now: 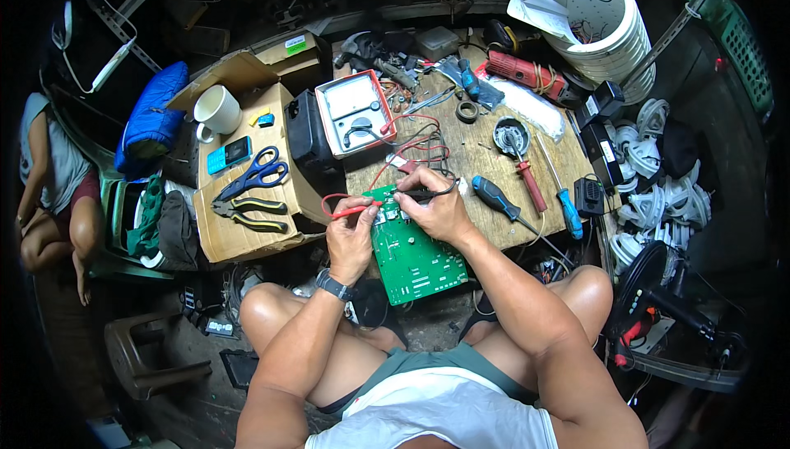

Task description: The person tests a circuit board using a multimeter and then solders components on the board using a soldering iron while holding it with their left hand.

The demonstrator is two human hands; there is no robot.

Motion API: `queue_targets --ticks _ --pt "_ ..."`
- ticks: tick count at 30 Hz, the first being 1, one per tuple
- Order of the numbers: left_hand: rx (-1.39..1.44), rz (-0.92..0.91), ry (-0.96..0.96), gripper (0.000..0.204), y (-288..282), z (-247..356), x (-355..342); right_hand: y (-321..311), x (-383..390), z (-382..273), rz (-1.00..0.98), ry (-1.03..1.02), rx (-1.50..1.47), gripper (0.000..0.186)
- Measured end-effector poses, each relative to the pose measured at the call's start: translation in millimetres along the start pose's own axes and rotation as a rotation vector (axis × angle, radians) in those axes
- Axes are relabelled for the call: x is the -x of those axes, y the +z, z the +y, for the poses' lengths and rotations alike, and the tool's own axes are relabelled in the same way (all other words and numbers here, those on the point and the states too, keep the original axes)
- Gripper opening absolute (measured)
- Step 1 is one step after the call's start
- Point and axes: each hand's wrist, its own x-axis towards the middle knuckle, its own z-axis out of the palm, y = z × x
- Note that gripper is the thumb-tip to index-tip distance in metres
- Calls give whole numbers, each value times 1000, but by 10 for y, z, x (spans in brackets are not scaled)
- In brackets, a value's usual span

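A green circuit board (421, 266) is tilted at the near edge of the wooden table, over my lap. My left hand (351, 243) is closed around a red test probe (352, 211), its tip at the board's upper left part. From the other side, my right hand (440, 212) pinches a black test probe (421, 194) against the board's top edge. Red and black leads (424, 143) run back in loops toward a white-faced, red-edged box (350, 97) that looks like a meter. My fingers hide both probe tips in part.
On cardboard at left lie blue-handled scissors (265, 171), yellow-black pliers (253, 212), a phone (230, 155) and a white mug (218, 111). Right of the board are screwdrivers (497, 200) and a red power tool (527, 74). A white bucket (634, 62) stands behind. Another person (62, 177) sits far left.
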Motion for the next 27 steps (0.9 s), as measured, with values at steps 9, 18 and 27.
queue_targets --ticks 9,18,27 --pt "-107 30 55 13 42 60 0 26 -17 -8 17 -100 31 19" --pt "-159 21 56 13 74 110 8 4 -4 5 -8 -87 42 20" --pt "-132 26 72 13 72 84 -7 4 -23 -36 11 -130 64 19"
